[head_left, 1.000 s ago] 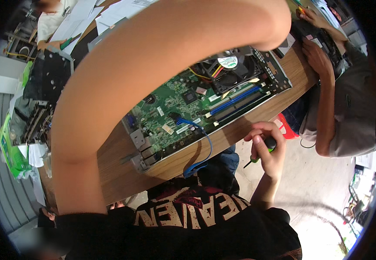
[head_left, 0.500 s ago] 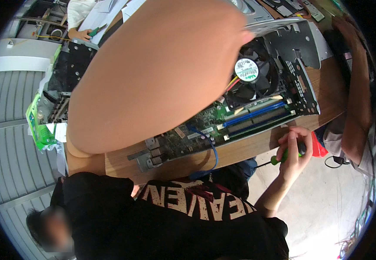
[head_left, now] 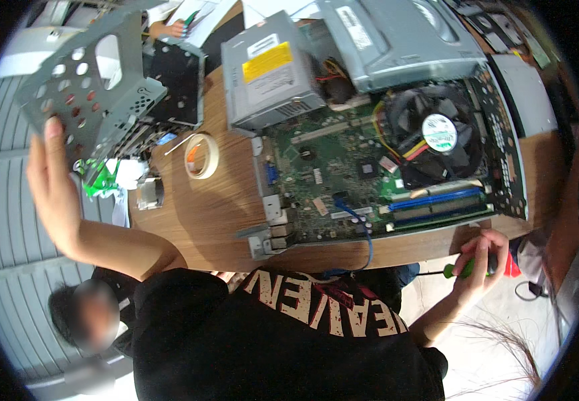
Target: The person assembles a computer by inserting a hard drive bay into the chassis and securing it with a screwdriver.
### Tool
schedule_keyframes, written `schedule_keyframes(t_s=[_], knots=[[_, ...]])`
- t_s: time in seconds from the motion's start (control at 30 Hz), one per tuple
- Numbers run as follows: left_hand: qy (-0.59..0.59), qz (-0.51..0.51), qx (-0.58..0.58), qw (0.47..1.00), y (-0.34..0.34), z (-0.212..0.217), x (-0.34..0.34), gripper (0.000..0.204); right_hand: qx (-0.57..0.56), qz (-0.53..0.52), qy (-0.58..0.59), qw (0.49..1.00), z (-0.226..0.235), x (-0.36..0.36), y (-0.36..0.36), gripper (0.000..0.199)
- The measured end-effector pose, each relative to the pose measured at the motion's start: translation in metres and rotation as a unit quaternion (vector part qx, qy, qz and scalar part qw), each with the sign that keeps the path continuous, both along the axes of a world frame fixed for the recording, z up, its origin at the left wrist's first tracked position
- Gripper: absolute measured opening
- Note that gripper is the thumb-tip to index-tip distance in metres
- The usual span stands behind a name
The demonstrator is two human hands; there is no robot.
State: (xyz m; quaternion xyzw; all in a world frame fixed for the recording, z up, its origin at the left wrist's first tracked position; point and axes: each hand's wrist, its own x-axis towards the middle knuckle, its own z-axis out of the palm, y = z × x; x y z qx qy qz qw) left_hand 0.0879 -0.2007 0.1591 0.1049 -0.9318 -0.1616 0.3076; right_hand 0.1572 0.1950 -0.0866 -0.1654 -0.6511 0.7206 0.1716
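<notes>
My left hand (head_left: 52,184) is raised at the left of the view, fingers closed on the lower edge of a grey perforated metal drive cage (head_left: 86,83), holding it up in the air, tilted, above the left end of the desk (head_left: 206,214). My right hand (head_left: 483,264) is low at the right, just off the front edge of the desk, wrapped tight around a green-handled screwdriver (head_left: 460,269) whose dark shaft points left. Just above that hand sits the open computer case (head_left: 503,144), lying flat on the desk. Inside I see the green motherboard (head_left: 343,180), blue memory slots (head_left: 436,200) near the front edge, and a black cooler fan (head_left: 436,134) with coloured wires. A blue cable (head_left: 363,230) runs from the board over the desk edge. The grey power supply (head_left: 269,70) with a yellow label sits at the back left of the case. A roll of tape (head_left: 201,156) lies on bare wood left of the case. Something green (head_left: 99,180) lies at the desk's left edge, too blurred to tell. Another person's hand (head_left: 169,28) shows at the top.
</notes>
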Motion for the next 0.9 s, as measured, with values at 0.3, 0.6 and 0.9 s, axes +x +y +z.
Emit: schedule_keyframes(t_s=[0.3,0.6,0.9], knots=[[-0.064,-0.008,0.026,0.998,-0.062,-0.129,-0.006,0.028,0.012,0.035,0.012,0.999,-0.004,-0.001,0.005,0.014],[0.082,-0.137,-0.087,0.983,-0.074,-0.187,-0.073,0.022,0.034,0.053,0.078,0.995,-0.012,0.0,0.006,0.013],[-0.064,-0.323,-0.043,0.943,-0.092,-0.189,-0.048,0.035,0.064,0.018,0.018,0.998,-0.007,0.001,0.002,0.01]])
